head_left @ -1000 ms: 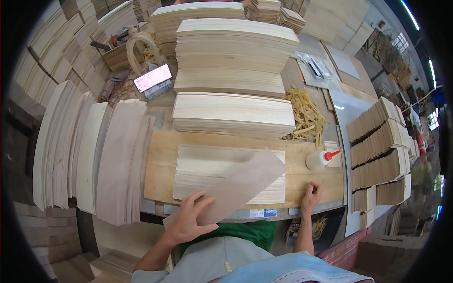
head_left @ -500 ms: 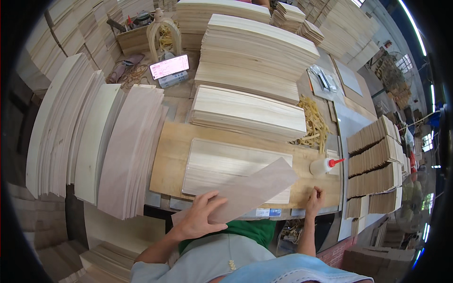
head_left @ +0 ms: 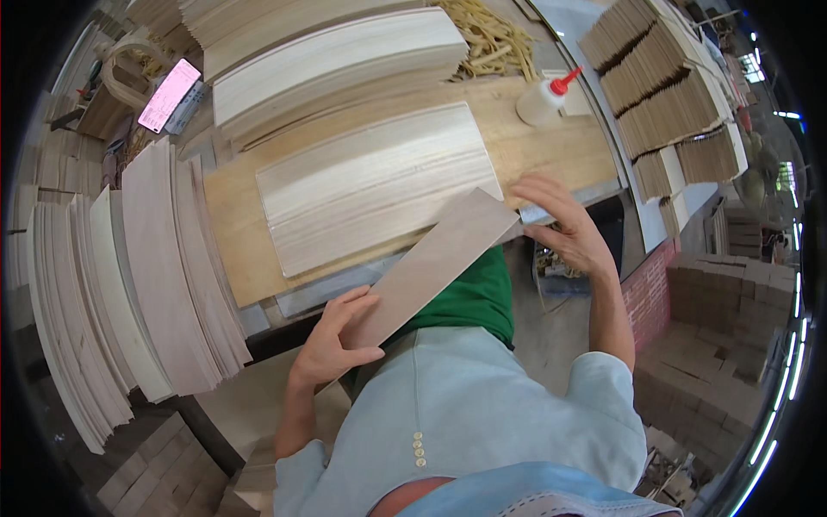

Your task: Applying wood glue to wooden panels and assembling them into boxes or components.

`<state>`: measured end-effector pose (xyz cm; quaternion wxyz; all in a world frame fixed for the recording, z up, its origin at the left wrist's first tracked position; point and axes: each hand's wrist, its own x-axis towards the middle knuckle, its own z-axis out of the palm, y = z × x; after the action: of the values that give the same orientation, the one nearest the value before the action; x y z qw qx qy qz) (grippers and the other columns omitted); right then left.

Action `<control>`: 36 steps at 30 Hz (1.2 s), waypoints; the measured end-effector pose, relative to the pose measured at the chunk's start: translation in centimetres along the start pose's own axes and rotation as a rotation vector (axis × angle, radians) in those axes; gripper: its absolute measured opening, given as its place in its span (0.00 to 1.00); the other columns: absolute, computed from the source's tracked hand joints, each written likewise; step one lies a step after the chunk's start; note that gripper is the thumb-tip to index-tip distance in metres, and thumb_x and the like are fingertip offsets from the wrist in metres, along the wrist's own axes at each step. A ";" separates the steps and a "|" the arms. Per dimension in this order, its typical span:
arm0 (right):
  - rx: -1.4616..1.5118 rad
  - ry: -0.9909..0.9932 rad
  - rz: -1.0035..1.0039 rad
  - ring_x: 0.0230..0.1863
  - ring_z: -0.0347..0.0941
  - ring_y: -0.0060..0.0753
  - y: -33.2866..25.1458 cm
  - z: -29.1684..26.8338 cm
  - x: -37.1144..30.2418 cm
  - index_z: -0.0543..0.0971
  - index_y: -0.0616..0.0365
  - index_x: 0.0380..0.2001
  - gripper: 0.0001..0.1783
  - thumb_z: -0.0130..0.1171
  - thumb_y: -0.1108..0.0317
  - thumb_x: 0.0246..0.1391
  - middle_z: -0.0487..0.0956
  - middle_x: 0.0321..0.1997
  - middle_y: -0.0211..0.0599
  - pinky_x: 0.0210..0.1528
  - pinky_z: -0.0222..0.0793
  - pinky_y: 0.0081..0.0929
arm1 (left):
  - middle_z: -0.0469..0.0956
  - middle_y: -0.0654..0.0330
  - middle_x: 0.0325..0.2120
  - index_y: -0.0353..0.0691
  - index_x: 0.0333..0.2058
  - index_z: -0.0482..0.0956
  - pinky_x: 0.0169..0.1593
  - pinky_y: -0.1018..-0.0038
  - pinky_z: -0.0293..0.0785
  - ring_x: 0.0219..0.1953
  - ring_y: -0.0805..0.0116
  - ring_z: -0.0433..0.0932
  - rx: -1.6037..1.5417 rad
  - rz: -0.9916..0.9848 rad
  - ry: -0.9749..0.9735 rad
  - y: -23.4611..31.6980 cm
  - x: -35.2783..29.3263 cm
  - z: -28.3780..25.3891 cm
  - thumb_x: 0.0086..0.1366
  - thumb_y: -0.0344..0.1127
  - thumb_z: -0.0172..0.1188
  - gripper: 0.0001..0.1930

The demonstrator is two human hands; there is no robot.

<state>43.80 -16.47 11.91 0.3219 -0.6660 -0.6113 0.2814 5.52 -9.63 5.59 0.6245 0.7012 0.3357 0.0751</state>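
My left hand (head_left: 332, 338) grips the lower left end of a thin greyish-pink wood board (head_left: 435, 263), thumb on one edge and fingers on the other. The board slants up to the right over the table's front edge, in front of my green apron (head_left: 465, 302). My right hand (head_left: 564, 220) is at its upper right end, with fingers and thumb spread around the corner; contact there is unclear. Beyond the board, a wide pale wood panel (head_left: 379, 185) lies on a tan work board (head_left: 237, 220).
A white glue bottle with a red nozzle (head_left: 541, 102) stands at the right of the work board. Stacked boards (head_left: 185, 258) stand at left, more pale boards (head_left: 345, 65) behind. Bundled wood pieces (head_left: 659, 86) sit at right. A lit phone (head_left: 170, 95) leans at the back left.
The view has shifted down and turned. The thin board has drawn back from over the pale panel toward my body. My right hand has uncurled and moved to the board's far end.
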 end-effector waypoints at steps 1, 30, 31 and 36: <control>-0.054 -0.190 -0.040 0.62 0.61 0.40 -0.4 0.1 -0.3 0.71 0.54 0.56 0.34 0.60 0.81 0.41 0.70 0.58 0.38 0.62 0.59 0.32 | 0.62 0.52 0.60 0.42 0.57 0.70 0.64 0.66 0.55 0.62 0.57 0.59 -0.022 0.004 -0.054 -0.3 0.1 0.0 0.43 0.36 0.72 0.38; -0.006 0.034 0.100 0.35 0.71 0.20 9.8 2.5 9.5 0.79 0.60 0.42 0.13 0.60 0.64 0.56 0.80 0.32 0.30 0.40 0.66 0.22 | 0.76 0.66 0.31 0.32 0.42 0.77 0.38 0.84 0.66 0.33 0.81 0.71 0.025 0.072 0.707 -3.5 6.7 -11.4 0.62 0.29 0.60 0.11; -0.007 0.037 0.105 0.35 0.71 0.20 10.6 2.6 9.6 0.79 0.60 0.42 0.13 0.60 0.64 0.56 0.80 0.32 0.30 0.40 0.66 0.22 | 0.77 0.66 0.31 0.32 0.42 0.77 0.38 0.84 0.66 0.34 0.81 0.71 0.015 0.058 0.707 -3.3 6.8 -11.2 0.62 0.29 0.60 0.11; 0.115 0.043 0.027 0.34 0.71 0.20 11.2 3.0 9.2 0.79 0.60 0.41 0.13 0.60 0.65 0.56 0.80 0.32 0.30 0.40 0.67 0.23 | 0.77 0.66 0.32 0.32 0.42 0.77 0.40 0.83 0.67 0.35 0.81 0.71 0.105 -0.033 0.694 -3.6 6.7 -11.1 0.62 0.29 0.59 0.10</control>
<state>49.46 -7.53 1.50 0.3688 -0.6607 -0.5780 0.3057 3.40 3.28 2.44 0.4377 0.6595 0.5425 0.2815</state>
